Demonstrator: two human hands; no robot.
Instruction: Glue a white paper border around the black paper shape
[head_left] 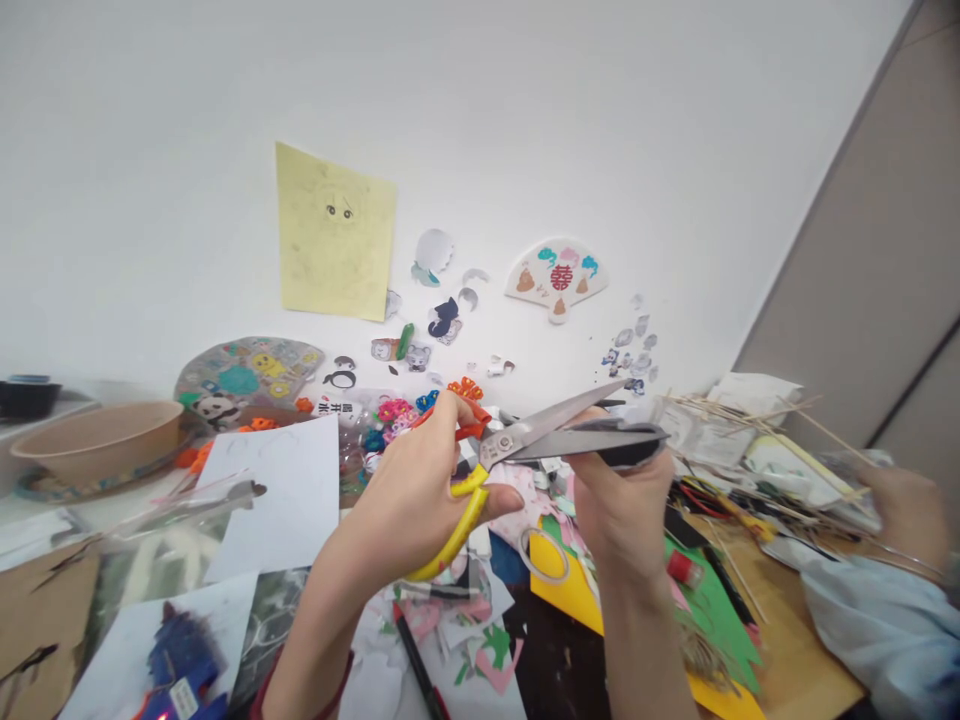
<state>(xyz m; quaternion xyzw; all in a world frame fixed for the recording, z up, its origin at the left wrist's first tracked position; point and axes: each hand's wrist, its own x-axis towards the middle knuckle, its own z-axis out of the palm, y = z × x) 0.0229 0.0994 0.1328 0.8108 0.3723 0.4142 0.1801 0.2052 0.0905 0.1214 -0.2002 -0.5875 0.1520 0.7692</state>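
My left hand [412, 480] is closed round the handles of a pair of scissors [529, 435], one red and one yellow. The blades are spread apart and point right. My right hand [619, 505] grips a small black and grey cutout [622, 450], thin like paper. The lower blade overlaps the cutout; whether it is cutting into it I cannot tell. Beneath both hands lie colourful paper scraps [487, 660] and a red-and-black pen [420, 660].
Another person's hand [911, 510] is at the far right, by several thin sticks [750, 410]. A tape ring [545, 555] rests on yellow paper. Left are a beige bowl [97, 440] and a white sheet [277, 500]. Stickers and a fan-shaped cutout [559, 275] are on the wall.
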